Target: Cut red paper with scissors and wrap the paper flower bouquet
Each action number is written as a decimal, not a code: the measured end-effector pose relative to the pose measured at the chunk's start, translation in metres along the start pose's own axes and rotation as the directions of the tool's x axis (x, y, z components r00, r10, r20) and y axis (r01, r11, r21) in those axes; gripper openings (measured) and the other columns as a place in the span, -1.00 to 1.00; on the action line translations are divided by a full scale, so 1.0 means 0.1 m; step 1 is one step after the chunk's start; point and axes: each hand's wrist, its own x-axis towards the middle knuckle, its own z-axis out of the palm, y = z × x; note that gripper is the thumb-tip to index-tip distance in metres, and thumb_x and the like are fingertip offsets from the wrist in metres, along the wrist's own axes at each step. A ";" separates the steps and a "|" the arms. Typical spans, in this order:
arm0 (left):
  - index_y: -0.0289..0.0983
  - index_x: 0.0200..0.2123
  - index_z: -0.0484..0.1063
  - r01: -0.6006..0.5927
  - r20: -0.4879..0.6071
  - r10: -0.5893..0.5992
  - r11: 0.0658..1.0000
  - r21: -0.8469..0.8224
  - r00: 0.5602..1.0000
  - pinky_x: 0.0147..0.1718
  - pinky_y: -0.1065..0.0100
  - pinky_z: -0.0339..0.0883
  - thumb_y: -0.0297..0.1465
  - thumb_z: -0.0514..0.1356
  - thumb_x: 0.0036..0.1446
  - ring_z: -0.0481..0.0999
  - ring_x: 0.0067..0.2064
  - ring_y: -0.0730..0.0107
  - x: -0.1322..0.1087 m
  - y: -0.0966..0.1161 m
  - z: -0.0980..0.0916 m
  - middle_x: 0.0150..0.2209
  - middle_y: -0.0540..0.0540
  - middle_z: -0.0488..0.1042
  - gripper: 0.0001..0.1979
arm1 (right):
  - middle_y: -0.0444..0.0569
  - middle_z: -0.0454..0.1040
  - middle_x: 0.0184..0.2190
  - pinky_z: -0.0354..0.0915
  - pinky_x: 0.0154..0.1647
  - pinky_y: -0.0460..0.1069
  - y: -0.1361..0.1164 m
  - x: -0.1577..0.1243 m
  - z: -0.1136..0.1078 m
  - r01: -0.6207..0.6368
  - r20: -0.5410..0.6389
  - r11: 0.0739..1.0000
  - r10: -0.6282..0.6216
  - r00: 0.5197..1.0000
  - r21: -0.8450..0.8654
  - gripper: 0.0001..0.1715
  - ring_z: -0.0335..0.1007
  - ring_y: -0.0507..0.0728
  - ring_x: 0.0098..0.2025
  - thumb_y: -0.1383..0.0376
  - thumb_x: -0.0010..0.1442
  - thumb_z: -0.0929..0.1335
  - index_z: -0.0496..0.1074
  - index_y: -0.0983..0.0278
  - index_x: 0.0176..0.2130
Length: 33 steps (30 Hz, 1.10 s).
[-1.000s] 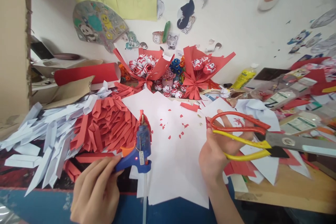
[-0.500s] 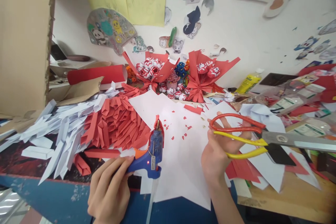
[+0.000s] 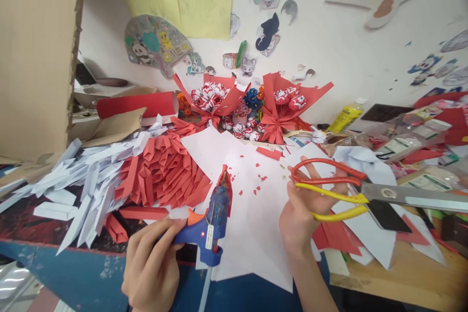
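At the near edge of the surface [image 3: 402,278] the left hand [image 3: 153,263] has its grip closed round the handle of a blue plastic glue gun [image 3: 208,219], with a finger by the orange trigger. A small red light glows on the body and a pale glue stick juts from the back. The nozzle points away from the body and touches a folded red strip [image 3: 227,185], probably so the hot tip stays clear of the fingers.

Just right of it, the right hand [image 3: 303,214] grips a pair of scissors [image 3: 365,195] with its fingers threaded through the loops, one red and one yellow. The loops are a little apart, and the long steel blades look nearly together, pointing at the right edge. Held flat and sideways like this, the points likely stay away from the other hand.

Both hands work over a large white sheet [image 3: 248,234], smooth, cut to jagged points and flecked with tiny red scraps [image 3: 256,190].

Toward the left edge lie a heap of red folded pieces [image 3: 164,175] and, beyond it, a heap of white folded pieces [image 3: 84,180]. All are creased, narrow and pointed, and sorted by colour, seemingly within reach.

Along the far edge two paper bouquets [image 3: 212,97] lean on the wall in stiff red wrap. A yellow bottle [image 3: 345,116] lies to their right and a cardboard panel [image 3: 36,58] stands at the far left corner
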 end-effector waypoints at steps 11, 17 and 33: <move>-0.14 -0.09 0.57 -0.351 -0.009 0.361 0.911 0.216 0.933 -0.18 0.28 0.43 -0.69 0.20 -0.01 0.54 -0.15 0.26 -0.06 -0.06 -0.16 -0.22 -0.09 0.58 -0.53 | -0.05 0.46 0.05 0.27 0.15 0.25 0.04 0.00 -0.01 -0.083 -0.003 0.992 0.083 0.997 0.092 -0.21 0.48 0.15 -0.05 0.48 0.00 0.43 0.10 0.06 0.11; -0.25 -0.03 0.52 -0.150 0.027 0.151 0.988 -0.027 0.988 -0.14 0.21 0.36 -0.71 0.19 -0.01 0.49 -0.11 0.16 -0.03 0.03 -0.15 -0.17 -0.17 0.53 -0.53 | -0.05 0.41 0.10 0.24 0.19 0.24 0.03 0.00 -0.01 -0.085 0.014 0.991 0.084 0.996 0.105 -0.26 0.43 0.15 0.03 0.49 0.00 0.43 0.13 0.09 0.08; -0.31 -0.32 0.51 0.844 0.431 -0.840 0.057 -0.533 0.329 -0.35 0.43 0.32 -0.05 0.37 -0.08 0.43 -0.27 0.33 -0.05 0.01 -0.03 -0.34 -0.08 0.52 -0.56 | -0.06 0.41 0.11 0.23 0.19 0.27 0.10 0.00 -0.05 -0.142 0.076 0.986 0.135 0.988 0.093 -0.17 0.40 0.15 0.07 0.45 0.04 0.40 0.07 0.03 0.19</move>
